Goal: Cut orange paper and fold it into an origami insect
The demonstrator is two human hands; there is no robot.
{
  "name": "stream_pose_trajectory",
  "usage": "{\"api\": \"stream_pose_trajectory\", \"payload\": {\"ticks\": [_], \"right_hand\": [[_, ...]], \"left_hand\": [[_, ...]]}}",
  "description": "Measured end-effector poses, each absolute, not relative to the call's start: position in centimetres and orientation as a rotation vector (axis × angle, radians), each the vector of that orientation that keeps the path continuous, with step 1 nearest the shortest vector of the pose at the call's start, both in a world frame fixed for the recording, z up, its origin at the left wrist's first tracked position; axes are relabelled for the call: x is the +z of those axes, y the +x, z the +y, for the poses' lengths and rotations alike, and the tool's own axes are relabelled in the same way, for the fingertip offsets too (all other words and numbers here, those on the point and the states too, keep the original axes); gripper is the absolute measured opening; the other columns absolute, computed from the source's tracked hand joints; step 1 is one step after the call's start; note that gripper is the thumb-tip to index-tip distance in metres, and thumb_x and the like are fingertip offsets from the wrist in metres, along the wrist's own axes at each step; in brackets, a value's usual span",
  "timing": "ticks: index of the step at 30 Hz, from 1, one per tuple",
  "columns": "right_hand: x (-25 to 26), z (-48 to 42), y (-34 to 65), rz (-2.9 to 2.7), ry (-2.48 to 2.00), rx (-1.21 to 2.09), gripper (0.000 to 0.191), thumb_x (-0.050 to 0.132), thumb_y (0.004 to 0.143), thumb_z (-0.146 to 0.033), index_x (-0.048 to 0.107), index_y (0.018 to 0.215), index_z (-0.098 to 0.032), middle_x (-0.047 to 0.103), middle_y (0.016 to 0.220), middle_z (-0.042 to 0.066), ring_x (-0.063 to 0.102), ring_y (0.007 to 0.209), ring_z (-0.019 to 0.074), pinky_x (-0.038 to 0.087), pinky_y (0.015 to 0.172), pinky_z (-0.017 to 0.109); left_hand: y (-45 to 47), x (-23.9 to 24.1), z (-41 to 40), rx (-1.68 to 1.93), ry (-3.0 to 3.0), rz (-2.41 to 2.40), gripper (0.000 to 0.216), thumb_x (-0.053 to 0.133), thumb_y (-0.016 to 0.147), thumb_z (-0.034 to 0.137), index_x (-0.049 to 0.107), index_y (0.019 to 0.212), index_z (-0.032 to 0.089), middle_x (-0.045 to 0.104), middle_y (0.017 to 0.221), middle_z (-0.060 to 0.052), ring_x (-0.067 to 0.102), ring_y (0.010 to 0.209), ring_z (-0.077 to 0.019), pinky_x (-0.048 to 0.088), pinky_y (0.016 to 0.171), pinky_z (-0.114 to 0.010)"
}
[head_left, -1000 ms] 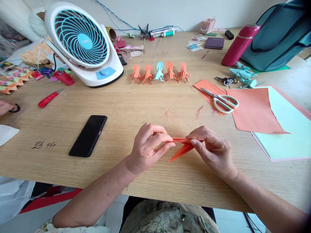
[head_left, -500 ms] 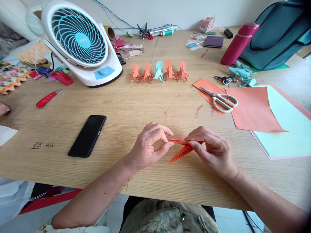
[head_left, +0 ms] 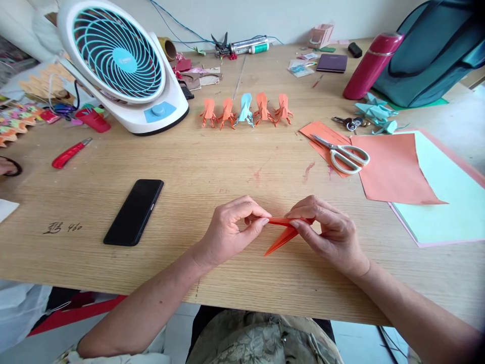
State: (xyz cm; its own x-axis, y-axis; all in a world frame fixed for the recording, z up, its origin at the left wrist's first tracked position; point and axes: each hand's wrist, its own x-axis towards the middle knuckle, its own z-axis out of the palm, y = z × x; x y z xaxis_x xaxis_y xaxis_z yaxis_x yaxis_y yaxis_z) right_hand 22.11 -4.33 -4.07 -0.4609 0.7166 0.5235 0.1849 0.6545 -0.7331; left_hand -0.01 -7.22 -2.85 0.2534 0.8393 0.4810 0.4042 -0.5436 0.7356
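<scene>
Between my two hands, a little above the table's near part, is a piece of folded orange paper (head_left: 282, 239). One narrow strip of it runs level from hand to hand, and a pointed flap slants down to the left. My left hand (head_left: 238, 225) pinches the strip's left tip between thumb and forefinger. With thumb and fingers closed on the wider end, my right hand (head_left: 328, 232) hides part of the folds. Farther back stands a row of folded paper figures (head_left: 261, 108), several orange and one light blue.
Scissors (head_left: 346, 154) lie on orange paper (head_left: 397, 169) at the right, beside pale green sheets (head_left: 454, 217). A black phone (head_left: 134, 212) and a red utility knife (head_left: 71, 153) are on the left. Behind them stands a fan (head_left: 125, 60). At the far left edge another person's hand (head_left: 7, 166) shows.
My left thumb and forefinger have closed onto the paper strip's left tip; the other left fingers have curled in. My right hand keeps its hold. The whole view has shifted slightly.
</scene>
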Motion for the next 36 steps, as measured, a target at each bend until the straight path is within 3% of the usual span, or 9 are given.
{"api": "stream_pose_trajectory", "payload": {"ticks": [13, 24, 29, 36], "right_hand": [[-3.8, -4.5, 21.8, -2.147, -0.693, 0.525, 0.022, 0.067, 0.088, -0.013, 0.071, 0.102, -0.030, 0.068, 0.084, 0.001, 0.061, 0.078, 0.0183, 0.041, 0.075, 0.039], [-4.0, -4.6, 21.5, -2.185, -0.698, 0.464, 0.009, 0.067, 0.088, -0.018, 0.067, 0.091, -0.026, 0.068, 0.082, 0.000, 0.057, 0.074, 0.0174, 0.039, 0.074, 0.039], [-3.8, -4.1, 21.8, -2.139, -0.701, 0.569, 0.005, 0.067, 0.090, -0.020, 0.068, 0.089, -0.025, 0.068, 0.081, 0.001, 0.059, 0.076, 0.0181, 0.041, 0.075, 0.039], [-3.7, -3.3, 22.5, -1.955, -0.715, 0.982, 0.009, 0.068, 0.091, -0.024, 0.072, 0.084, -0.022, 0.067, 0.079, 0.001, 0.062, 0.074, 0.0160, 0.048, 0.072, 0.034]], "left_hand": [[0.5, -3.2, -8.0, 1.242, 2.306, 1.089, 0.012, 0.061, 0.091, 0.008, 0.067, 0.097, 0.017, 0.068, 0.087, -0.004, 0.065, 0.079, -0.0116, 0.054, 0.072, -0.023], [0.5, -3.1, -7.8, 1.210, 2.405, 1.075, 0.013, 0.061, 0.091, 0.011, 0.062, 0.082, 0.020, 0.065, 0.075, 0.001, 0.060, 0.071, -0.0118, 0.050, 0.069, -0.024], [0.4, -3.1, -7.6, 1.226, 2.275, 1.102, 0.014, 0.060, 0.090, 0.010, 0.060, 0.080, 0.019, 0.061, 0.074, 0.001, 0.057, 0.070, -0.0118, 0.048, 0.067, -0.024], [0.2, -3.1, -7.3, 1.258, 2.071, 1.139, 0.016, 0.067, 0.088, 0.012, 0.062, 0.074, 0.017, 0.061, 0.069, 0.002, 0.057, 0.065, -0.0101, 0.045, 0.061, -0.023]]}}
